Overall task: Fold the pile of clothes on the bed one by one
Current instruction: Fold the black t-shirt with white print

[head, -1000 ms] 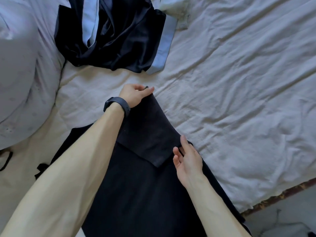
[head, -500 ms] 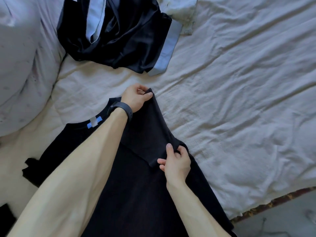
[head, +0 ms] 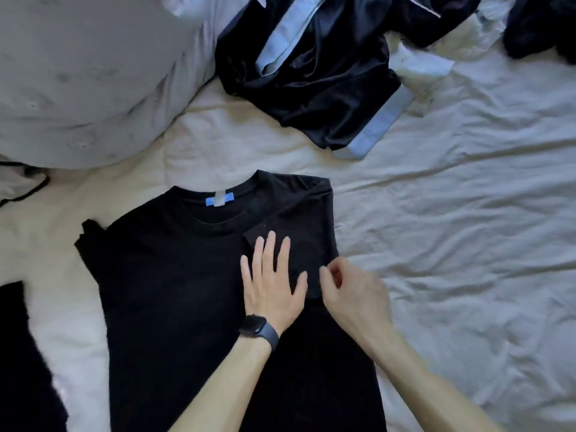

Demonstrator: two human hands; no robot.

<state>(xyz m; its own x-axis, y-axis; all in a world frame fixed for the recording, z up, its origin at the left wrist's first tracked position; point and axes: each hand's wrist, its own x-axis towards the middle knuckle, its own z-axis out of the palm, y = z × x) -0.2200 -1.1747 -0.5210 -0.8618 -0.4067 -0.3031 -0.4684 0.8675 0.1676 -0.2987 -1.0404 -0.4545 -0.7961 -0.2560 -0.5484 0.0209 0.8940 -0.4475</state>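
A black T-shirt (head: 174, 275) with a blue neck label lies flat on the bed, its neck pointing away from me. Its right sleeve (head: 299, 226) is folded inward over the chest. My left hand (head: 272, 285), with a dark watch on the wrist, lies flat with spread fingers on the folded sleeve's inner edge. My right hand (head: 352, 291) sits at the fold's outer edge with its fingers curled; a pinch on the cloth cannot be made out. The left sleeve sticks out unfolded at the left.
A heap of dark satin clothes with pale blue trim (head: 314, 73) lies further up the white sheet (head: 467, 213). A grey pillow (head: 87, 73) fills the upper left. Another black garment (head: 21, 363) lies at the lower left edge, more dark cloth (head: 542, 23) at the top right.
Both hands let go of the lifted right sleeve, which now lies folded over the chest. My left hand went from gripping it to pressing flat. The view shifted, showing the whole shirt.
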